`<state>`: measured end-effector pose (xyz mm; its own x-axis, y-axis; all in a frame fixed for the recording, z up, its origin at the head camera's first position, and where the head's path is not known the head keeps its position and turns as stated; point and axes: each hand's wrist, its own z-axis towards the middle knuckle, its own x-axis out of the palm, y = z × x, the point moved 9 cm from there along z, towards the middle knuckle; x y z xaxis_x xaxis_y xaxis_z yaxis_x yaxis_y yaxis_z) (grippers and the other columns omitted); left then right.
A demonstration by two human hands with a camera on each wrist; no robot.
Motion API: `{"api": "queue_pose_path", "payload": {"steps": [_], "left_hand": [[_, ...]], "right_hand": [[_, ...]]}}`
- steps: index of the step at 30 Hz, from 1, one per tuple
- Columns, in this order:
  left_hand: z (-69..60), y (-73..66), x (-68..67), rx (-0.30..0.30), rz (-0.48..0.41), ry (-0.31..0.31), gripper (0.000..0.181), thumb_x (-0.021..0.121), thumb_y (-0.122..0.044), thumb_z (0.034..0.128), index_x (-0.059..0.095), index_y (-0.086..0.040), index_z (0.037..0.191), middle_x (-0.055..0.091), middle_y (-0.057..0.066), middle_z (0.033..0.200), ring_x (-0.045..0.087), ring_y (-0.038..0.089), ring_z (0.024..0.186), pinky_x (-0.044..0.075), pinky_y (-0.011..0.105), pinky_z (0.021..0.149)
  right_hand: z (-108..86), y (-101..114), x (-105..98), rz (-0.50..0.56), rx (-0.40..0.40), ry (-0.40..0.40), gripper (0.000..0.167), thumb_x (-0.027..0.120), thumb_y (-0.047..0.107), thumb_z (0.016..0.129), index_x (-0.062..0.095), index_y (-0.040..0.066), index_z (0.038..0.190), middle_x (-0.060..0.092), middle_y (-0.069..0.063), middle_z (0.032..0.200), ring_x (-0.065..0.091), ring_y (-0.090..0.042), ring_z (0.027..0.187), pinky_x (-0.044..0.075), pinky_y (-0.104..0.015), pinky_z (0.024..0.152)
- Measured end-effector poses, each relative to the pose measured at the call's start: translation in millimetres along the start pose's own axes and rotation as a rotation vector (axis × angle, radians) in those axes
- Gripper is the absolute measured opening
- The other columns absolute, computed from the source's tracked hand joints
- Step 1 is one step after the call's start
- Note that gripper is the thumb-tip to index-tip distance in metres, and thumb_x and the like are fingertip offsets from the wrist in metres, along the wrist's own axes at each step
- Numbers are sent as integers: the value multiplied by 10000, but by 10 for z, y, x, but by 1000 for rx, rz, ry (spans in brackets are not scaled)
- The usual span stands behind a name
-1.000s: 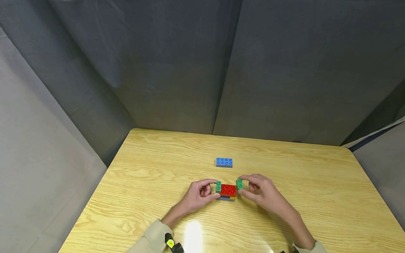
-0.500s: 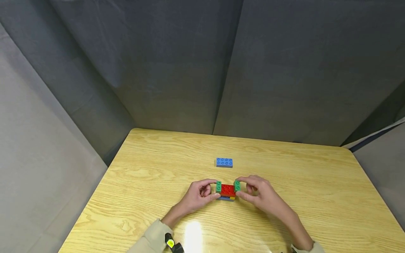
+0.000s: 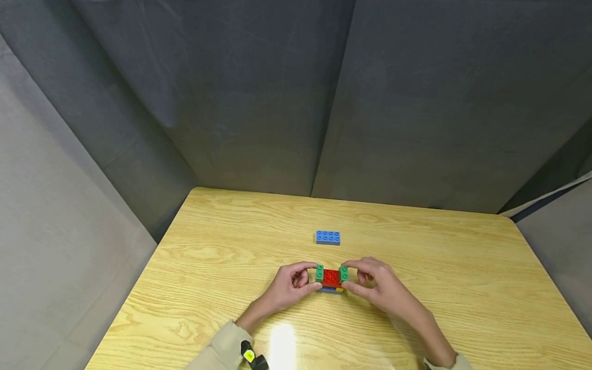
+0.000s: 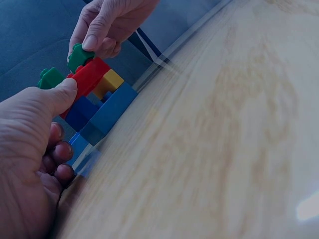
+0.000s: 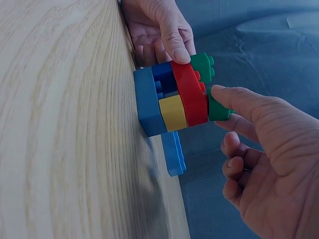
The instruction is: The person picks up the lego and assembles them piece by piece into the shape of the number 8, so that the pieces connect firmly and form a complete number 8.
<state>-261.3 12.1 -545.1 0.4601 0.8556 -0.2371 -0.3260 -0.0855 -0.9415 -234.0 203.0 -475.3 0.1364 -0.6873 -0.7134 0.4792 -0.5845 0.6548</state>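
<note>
A stack of toy building bricks stands on the table between both hands. Its base is a blue brick [image 5: 148, 104], with a dark blue brick [image 4: 82, 113] and a yellow brick [image 5: 172, 112] above it. Across these lies a red brick [image 3: 331, 278]. One green brick [image 3: 319, 273] sits on the red brick's left end. My left hand [image 3: 288, 289] pinches the stack at that end, its thumb against the red brick's side. Thumb and finger of my right hand [image 3: 383, 289] pinch a second green brick [image 3: 344, 273] at the red brick's right end; whether it is fully seated I cannot tell.
A loose blue brick [image 3: 328, 238] lies on the wooden table [image 3: 222, 246] behind the stack. Grey curtains [image 3: 259, 103] hang behind the table and along its sides.
My right hand has moved left with its green brick, from beside the red brick onto its right end. My left hand and the loose blue brick have stayed in place.
</note>
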Motion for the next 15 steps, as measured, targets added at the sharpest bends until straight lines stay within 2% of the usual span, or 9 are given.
{"api": "queue_pose_path", "payload": {"steps": [10,15], "left_hand": [[-4,16,2,-15,7,-1,400,786,-108,948,682,-59,1331,462,-5,688,381,64,595,382,185,627],[-15,-55,1,-4,23,-13,402,769,-34,942,668,-7,1330,446,28,676,359,63,590,375,183,626]], "right_hand": [[-1,40,14,-25,-20,-8,368,845,228,899,753,113,1236,507,107,751,447,-44,701,399,-234,611],[-5,50,24,-63,-47,-15,384,852,206,889,757,85,1241,481,127,737,419,-18,692,398,-224,602]]}}
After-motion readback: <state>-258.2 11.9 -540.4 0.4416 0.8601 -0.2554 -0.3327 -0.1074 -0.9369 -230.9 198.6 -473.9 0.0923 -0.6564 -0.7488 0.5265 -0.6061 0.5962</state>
